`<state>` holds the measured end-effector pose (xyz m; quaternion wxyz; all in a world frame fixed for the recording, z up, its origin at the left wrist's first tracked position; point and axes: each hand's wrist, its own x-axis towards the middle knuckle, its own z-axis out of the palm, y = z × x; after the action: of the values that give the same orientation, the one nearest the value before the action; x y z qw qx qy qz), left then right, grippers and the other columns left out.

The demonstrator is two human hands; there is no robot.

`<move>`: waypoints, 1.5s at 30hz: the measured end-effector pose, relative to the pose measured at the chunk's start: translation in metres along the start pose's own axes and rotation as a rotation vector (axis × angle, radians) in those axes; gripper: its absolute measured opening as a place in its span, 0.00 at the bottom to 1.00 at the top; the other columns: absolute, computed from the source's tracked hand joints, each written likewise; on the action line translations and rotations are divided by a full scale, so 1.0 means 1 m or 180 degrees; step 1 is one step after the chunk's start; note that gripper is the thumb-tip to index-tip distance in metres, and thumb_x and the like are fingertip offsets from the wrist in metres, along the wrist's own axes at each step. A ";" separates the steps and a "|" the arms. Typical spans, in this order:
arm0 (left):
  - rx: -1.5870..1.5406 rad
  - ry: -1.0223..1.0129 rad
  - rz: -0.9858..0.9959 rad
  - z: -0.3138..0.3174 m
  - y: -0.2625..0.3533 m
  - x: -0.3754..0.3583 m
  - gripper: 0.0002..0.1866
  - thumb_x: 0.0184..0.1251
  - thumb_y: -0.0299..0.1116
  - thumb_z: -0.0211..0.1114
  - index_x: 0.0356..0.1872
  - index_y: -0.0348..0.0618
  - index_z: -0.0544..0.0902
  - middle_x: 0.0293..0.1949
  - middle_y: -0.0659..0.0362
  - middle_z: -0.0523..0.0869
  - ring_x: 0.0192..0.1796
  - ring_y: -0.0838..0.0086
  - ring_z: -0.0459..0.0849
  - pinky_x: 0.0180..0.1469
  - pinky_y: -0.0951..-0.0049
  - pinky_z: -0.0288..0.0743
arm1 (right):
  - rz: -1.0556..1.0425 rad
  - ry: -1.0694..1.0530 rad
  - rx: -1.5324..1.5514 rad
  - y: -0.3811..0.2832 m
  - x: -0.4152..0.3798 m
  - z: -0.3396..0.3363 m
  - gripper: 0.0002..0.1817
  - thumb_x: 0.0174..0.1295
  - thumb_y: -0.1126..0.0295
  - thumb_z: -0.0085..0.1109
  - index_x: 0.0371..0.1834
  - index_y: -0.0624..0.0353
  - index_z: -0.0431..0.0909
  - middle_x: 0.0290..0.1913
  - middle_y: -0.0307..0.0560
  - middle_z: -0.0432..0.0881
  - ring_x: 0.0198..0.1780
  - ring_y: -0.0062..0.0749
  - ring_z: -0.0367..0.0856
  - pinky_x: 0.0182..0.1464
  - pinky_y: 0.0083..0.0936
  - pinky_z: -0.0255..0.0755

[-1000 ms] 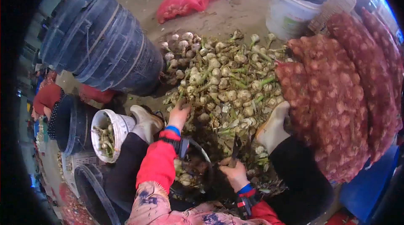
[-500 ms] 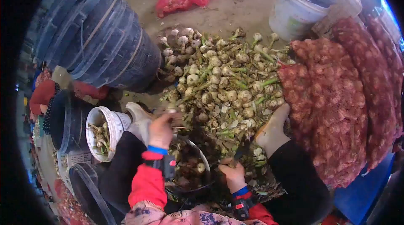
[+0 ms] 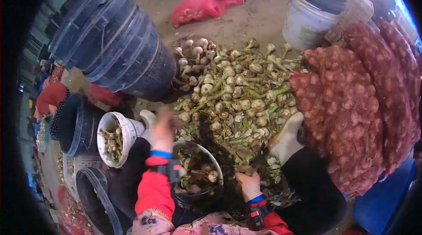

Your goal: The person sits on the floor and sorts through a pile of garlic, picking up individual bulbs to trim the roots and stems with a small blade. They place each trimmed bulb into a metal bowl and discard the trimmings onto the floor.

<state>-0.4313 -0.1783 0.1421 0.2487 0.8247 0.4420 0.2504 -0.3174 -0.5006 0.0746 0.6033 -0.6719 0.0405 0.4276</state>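
My left hand [image 3: 163, 130], smeared by motion, is above the near left edge of a heap of garlic bulbs with stalks [image 3: 239, 92]. Its fingers are too blurred to read. Below it, between my legs, stands a bucket [image 3: 218, 164] holding some garlic bulbs [image 3: 212, 176] and dark scraps. To the right of that bucket my right hand [image 3: 249, 185] is closed around a small knife [image 3: 247, 170], low over peelings and leaf scraps. Most of the knife's handle is hidden in the fist.
A white bucket [image 3: 132, 130] with stalky pieces leans by my left leg. Stacked dark tubs [image 3: 127, 45] stand at the far left. Red mesh sacks of garlic [image 3: 347, 111] line the right side. Behind the heap are a pink sack [image 3: 198, 8] and a lidded white bucket [image 3: 305, 23].
My left hand has moved slightly left and up, still blurred, uncovering more of the bucket between my legs. My right hand has shifted slightly right and down with the knife. The camera view has tilted a little.
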 end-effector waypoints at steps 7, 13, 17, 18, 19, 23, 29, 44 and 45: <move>0.1582 -0.1778 0.1005 0.174 0.055 0.057 0.21 0.53 0.27 0.65 0.52 0.45 0.81 0.52 0.47 0.82 0.54 0.50 0.80 0.54 0.56 0.77 | 0.0349 0.0020 -0.0072 -0.013 -0.001 0.007 0.11 0.54 0.76 0.66 0.42 0.59 0.83 0.36 0.36 0.81 0.38 0.22 0.76 0.42 0.23 0.71; 0.2253 -0.2095 0.0486 0.202 0.021 0.044 0.15 0.50 0.31 0.67 0.41 0.42 0.84 0.44 0.48 0.84 0.47 0.52 0.85 0.47 0.54 0.80 | 0.0343 0.0005 0.0032 -0.030 -0.001 0.012 0.11 0.54 0.75 0.65 0.42 0.59 0.83 0.37 0.35 0.82 0.38 0.21 0.76 0.40 0.22 0.70; 0.1306 -0.2390 0.0340 0.135 0.075 0.019 0.28 0.42 0.38 0.74 0.50 0.49 0.83 0.46 0.46 0.84 0.48 0.49 0.84 0.50 0.57 0.79 | 0.0141 -0.0163 0.0241 -0.020 -0.003 0.009 0.12 0.55 0.74 0.66 0.44 0.59 0.82 0.36 0.36 0.82 0.38 0.21 0.77 0.41 0.24 0.71; 0.0584 -0.2417 0.0125 0.138 0.059 0.010 0.32 0.39 0.42 0.76 0.53 0.48 0.82 0.52 0.45 0.82 0.51 0.49 0.83 0.54 0.61 0.77 | -0.0021 -0.0069 0.0393 -0.016 -0.003 0.010 0.11 0.56 0.75 0.65 0.42 0.61 0.82 0.36 0.38 0.82 0.38 0.23 0.78 0.42 0.24 0.72; 0.0216 -0.2194 -0.0007 0.115 0.081 -0.002 0.32 0.41 0.39 0.77 0.54 0.45 0.81 0.54 0.47 0.82 0.52 0.52 0.83 0.55 0.63 0.77 | -0.0187 0.0025 0.0540 -0.016 -0.006 0.011 0.09 0.57 0.75 0.64 0.41 0.62 0.82 0.36 0.40 0.83 0.38 0.25 0.79 0.43 0.25 0.73; -0.3672 -0.1794 -0.1220 0.056 0.134 -0.064 0.29 0.52 0.22 0.72 0.59 0.39 0.75 0.55 0.56 0.81 0.55 0.67 0.79 0.60 0.67 0.72 | 0.0032 0.0042 0.1003 -0.049 -0.018 0.000 0.12 0.59 0.75 0.62 0.47 0.62 0.80 0.34 0.43 0.82 0.29 0.29 0.80 0.30 0.27 0.75; -0.5752 -0.2213 -0.2352 0.024 0.135 -0.140 0.30 0.51 0.25 0.74 0.58 0.41 0.75 0.49 0.55 0.82 0.52 0.63 0.81 0.56 0.56 0.78 | -0.0180 0.0002 0.1296 -0.083 -0.045 -0.025 0.13 0.60 0.73 0.62 0.47 0.64 0.79 0.32 0.43 0.80 0.25 0.27 0.77 0.25 0.24 0.69; -0.1450 -0.2517 -0.0279 -0.033 0.160 -0.161 0.28 0.53 0.30 0.76 0.55 0.40 0.74 0.44 0.59 0.85 0.46 0.75 0.84 0.48 0.74 0.79 | -0.2313 -0.0755 -0.2777 -0.076 -0.101 -0.015 0.09 0.52 0.69 0.65 0.34 0.59 0.79 0.42 0.52 0.79 0.43 0.54 0.79 0.45 0.42 0.75; -0.1056 -0.2246 0.0348 -0.030 0.153 -0.163 0.27 0.53 0.31 0.76 0.53 0.40 0.74 0.43 0.58 0.85 0.44 0.75 0.85 0.47 0.73 0.79 | -0.2171 -0.0836 -0.2946 -0.078 -0.100 -0.015 0.08 0.50 0.70 0.64 0.34 0.59 0.79 0.42 0.52 0.78 0.43 0.54 0.79 0.45 0.43 0.75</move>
<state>-0.4362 -0.3863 0.2300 0.5016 0.8310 0.2384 0.0324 -0.3281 -0.5383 0.1965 0.3507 -0.7818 -0.4438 0.2623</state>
